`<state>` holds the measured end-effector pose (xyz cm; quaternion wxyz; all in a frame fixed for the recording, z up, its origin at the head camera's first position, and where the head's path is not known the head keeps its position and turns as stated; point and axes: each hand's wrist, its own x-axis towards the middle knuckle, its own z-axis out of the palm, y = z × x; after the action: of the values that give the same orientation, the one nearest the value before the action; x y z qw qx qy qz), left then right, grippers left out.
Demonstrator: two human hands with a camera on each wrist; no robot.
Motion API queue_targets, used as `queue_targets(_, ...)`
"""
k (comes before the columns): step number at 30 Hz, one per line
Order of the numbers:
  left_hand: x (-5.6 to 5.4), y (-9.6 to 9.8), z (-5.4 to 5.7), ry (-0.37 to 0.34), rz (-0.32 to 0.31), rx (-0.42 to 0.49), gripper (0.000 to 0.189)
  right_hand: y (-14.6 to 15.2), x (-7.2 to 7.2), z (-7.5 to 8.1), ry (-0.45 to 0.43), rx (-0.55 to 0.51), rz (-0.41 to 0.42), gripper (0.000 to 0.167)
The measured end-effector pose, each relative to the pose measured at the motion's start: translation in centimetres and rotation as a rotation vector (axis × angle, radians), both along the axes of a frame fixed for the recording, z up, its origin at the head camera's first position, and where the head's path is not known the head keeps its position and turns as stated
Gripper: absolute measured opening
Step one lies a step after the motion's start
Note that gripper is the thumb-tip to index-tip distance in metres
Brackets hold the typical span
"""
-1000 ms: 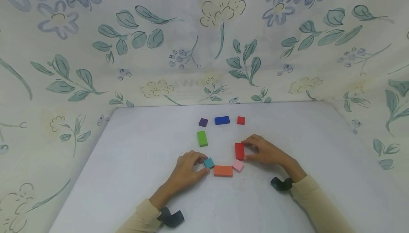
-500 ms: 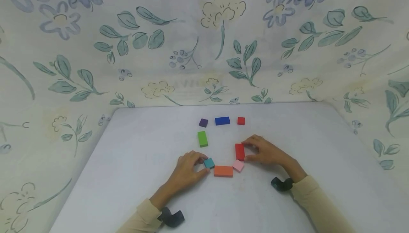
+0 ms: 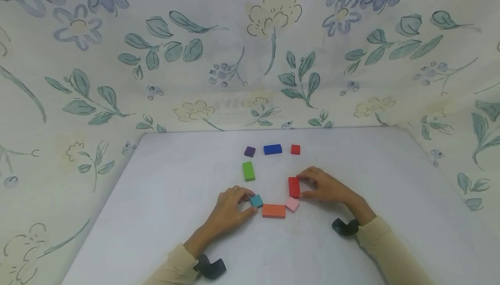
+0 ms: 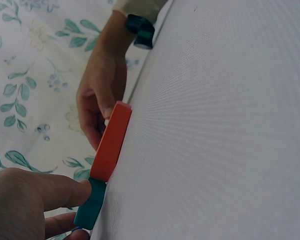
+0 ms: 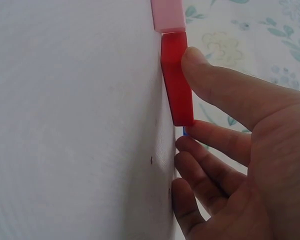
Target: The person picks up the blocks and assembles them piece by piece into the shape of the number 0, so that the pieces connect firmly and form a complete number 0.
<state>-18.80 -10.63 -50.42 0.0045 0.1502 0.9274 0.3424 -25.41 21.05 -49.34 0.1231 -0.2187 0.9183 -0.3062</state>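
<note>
Left hand (image 3: 229,210), in a beige sleeve (image 3: 173,264) with a dark wrist band (image 3: 211,266), lies over the white worktop (image 3: 175,163) and pinches a teal block (image 3: 256,201), thumb on its near side and index finger on its far side. Slightly left of and beyond the teal block: a green block (image 3: 248,171), lengthwise near to far; beyond that, a small purple block (image 3: 250,151), turned at an angle. Next rightward, in the far row, a blue block (image 3: 272,149). Nearer, an orange block (image 3: 274,211) lies crosswise, its left end touching the teal block. A pink block (image 3: 292,204) sits slantwise at its right end. Just beyond the pink: a long red block (image 3: 294,187). In the far row, a small red block (image 3: 295,149). Rightmost, right hand (image 3: 324,185) grips the long red block, thumb toward the near end, index finger at the far end.
</note>
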Motion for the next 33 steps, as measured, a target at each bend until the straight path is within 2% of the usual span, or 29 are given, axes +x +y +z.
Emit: queue_targets(33, 0.08, -0.03, 0.09, 0.006, -0.005, -0.006, 0.031, -0.1, 0.14, -0.18, -0.007, 0.0, -0.011, 0.058)
